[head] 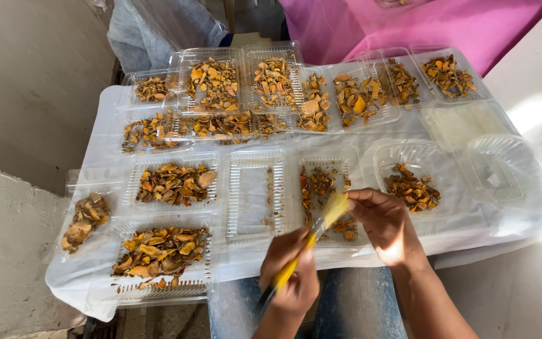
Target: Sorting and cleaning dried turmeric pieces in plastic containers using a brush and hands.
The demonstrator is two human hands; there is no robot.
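My left hand (293, 270) grips the yellow handle of a small paintbrush (312, 235), whose pale bristles reach up to my right hand (381, 220). My right hand pinches something small at the bristle tip; what it is I cannot tell. Both hands hover over a clear plastic tray (327, 164) that holds a few orange-brown dried slices. An almost bare clear tray (255, 191) lies just left of it, and a rounded tray (412, 182) with dried slices lies to the right.
Several clear trays of orange-brown dried pieces (174, 183) cover a white sheet (111, 103) on a low table. An open lid (509, 169) lies at the right. Pink cloth (409, 25) hangs at the far side. My jeans-clad knees (352, 307) show below the table.
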